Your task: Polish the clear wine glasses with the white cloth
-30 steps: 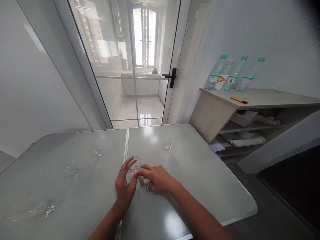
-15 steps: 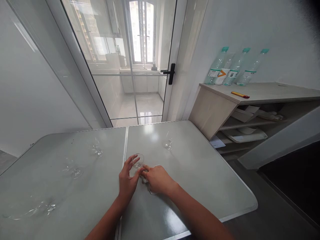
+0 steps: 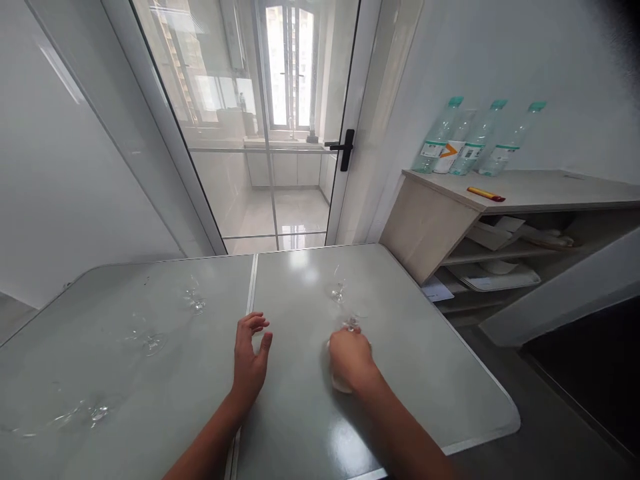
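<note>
My left hand [image 3: 250, 357] hovers just above the grey table [image 3: 300, 433], fingers apart and holding nothing. To its right, my right hand [image 3: 351, 357] is closed around a clear stemmed glass [image 3: 352, 325], whose foot pokes out past my fingers. A white cloth [image 3: 340, 385] is bunched under the same hand. Another small stemmed glass [image 3: 339, 291] stands just beyond it, close to the held one.
Two stemmed glasses [image 3: 195, 303] [image 3: 151, 341] stand on the table's left half; a larger glass [image 3: 75, 419] lies near the left front. A wooden shelf unit [image 3: 430, 227] with plastic bottles [image 3: 470, 140] is at right. A glass door [image 3: 280, 133] is behind the table.
My right hand has carried the glass and cloth from the table's middle seam to the right, near the far glass. My left hand let go of the glass and opened.
</note>
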`<state>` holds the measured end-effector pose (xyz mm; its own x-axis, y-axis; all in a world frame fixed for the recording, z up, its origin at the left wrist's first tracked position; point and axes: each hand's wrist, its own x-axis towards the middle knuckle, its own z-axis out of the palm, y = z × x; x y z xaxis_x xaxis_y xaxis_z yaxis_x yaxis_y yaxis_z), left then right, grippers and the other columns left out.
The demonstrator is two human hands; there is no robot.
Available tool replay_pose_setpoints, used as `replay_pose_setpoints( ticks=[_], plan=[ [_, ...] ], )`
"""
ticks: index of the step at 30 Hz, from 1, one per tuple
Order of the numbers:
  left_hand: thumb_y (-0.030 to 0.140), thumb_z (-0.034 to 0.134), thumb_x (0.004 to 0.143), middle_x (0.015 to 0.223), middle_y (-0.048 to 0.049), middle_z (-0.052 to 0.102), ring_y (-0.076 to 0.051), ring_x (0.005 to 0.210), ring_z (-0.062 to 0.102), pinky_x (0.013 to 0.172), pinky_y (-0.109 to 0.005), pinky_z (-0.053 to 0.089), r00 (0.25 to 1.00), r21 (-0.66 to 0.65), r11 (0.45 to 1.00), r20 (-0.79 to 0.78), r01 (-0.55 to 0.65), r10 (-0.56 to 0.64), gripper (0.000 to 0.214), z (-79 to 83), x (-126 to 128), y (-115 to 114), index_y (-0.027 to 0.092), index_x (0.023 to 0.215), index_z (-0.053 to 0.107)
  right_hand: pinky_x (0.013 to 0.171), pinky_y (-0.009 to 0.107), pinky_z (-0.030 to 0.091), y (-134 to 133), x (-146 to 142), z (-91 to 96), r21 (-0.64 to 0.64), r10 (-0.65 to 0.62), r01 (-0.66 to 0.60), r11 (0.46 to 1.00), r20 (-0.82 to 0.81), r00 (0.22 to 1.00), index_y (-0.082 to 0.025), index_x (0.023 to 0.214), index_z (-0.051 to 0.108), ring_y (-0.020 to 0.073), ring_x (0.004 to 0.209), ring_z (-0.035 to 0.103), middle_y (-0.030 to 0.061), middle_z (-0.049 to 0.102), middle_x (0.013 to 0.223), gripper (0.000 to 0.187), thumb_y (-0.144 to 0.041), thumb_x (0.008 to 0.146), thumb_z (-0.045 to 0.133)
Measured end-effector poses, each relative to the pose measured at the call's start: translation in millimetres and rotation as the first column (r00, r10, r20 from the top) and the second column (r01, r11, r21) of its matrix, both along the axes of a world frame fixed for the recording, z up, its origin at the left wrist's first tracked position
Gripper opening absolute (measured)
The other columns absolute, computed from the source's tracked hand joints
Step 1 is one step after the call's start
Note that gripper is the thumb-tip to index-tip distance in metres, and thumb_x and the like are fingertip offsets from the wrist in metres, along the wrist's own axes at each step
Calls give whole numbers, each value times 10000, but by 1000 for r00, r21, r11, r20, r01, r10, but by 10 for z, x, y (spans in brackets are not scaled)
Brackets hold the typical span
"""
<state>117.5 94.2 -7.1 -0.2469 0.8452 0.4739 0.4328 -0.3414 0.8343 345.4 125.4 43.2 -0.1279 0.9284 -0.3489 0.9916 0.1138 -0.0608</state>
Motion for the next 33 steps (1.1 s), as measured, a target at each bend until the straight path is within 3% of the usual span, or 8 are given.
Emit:
replay_pose_setpoints(
  ticks=[2, 4, 8, 12, 20, 27, 31, 33],
  plan=[
    [399, 533, 1036, 1243, -97, 569, -244, 1186, 601, 993, -428, 536, 1000, -7, 1000, -22, -2, 2, 213, 12, 3, 4, 220, 1117, 617, 902, 491, 568, 116, 184, -28, -14, -53, 53, 998, 15, 998, -37, 1151, 765, 420, 1096, 723, 319, 740, 1134, 388, -74, 793, 620],
    [404, 510, 1044, 1198, -93, 573, -243, 1177, 596, 966, -405, 541, 999, -5, 1000, -33, 4, -5, 224, 26, 9, 14, 213, 1070, 625, 916, 486, 560, 256, 349, -57, -21, -119, 120, 993, 31, 992, -6, 1319, 672, 426, 1169, 691, 349, 693, 1234, 543, -120, 789, 644],
    [426, 469, 1057, 1146, -80, 570, -218, 1045, 616, 921, -385, 534, 1000, -16, 1000, -13, 17, -18, 264, 41, 8, 33, 212, 1070, 623, 935, 426, 542, 501, 552, -105, -1, -250, 250, 968, 33, 968, 23, 1583, 321, 389, 1274, 641, 417, 377, 1551, 855, -238, 834, 639],
    [457, 428, 1063, 1113, -67, 559, -207, 962, 615, 893, -380, 527, 998, -29, 998, 18, 56, -56, 310, 53, -22, 27, 217, 1098, 621, 966, 411, 517, 617, 596, -123, 41, -331, 332, 943, -19, 943, -61, 1620, 257, 335, 1234, 677, 355, 217, 1655, 730, -238, 945, 469],
    [469, 412, 1064, 1070, -74, 571, -227, 1013, 600, 876, -365, 512, 1000, 8, 1000, -20, -5, 5, 349, 70, -112, 67, 207, 1045, 642, 973, 418, 518, 692, 586, -138, 110, -368, 374, 921, -69, 927, -126, 1562, 369, 324, 1224, 677, 295, 295, 1634, 611, -194, 958, 421],
    [336, 525, 1023, 955, -49, 608, -174, 834, 602, 775, -309, 512, 940, 127, 949, -148, -289, 306, 174, 200, -313, 99, 191, 985, 613, 962, 485, 515, 647, 628, -111, 64, -333, 339, 939, -92, 938, -108, 1418, 502, 379, 1170, 686, 291, 467, 1425, 463, -265, 1000, 379],
    [253, 531, 1000, 904, -47, 608, -179, 830, 597, 784, -317, 507, 842, 229, 851, -171, -472, 512, 100, 201, -596, 87, 188, 990, 606, 883, 475, 540, 606, 677, -199, 106, -271, 281, 954, -100, 957, -227, 1515, 425, 356, 1055, 719, 292, 335, 1538, 538, -302, 983, 451],
    [252, 574, 966, 933, -77, 594, -214, 913, 590, 857, -367, 500, 780, 296, 779, -146, -553, 609, 91, 205, -731, 63, 180, 982, 627, 837, 444, 545, 521, 666, -199, 134, -255, 267, 954, -100, 962, -182, 1478, 465, 334, 975, 730, 295, 422, 1441, 515, -259, 969, 452]
  ],
)
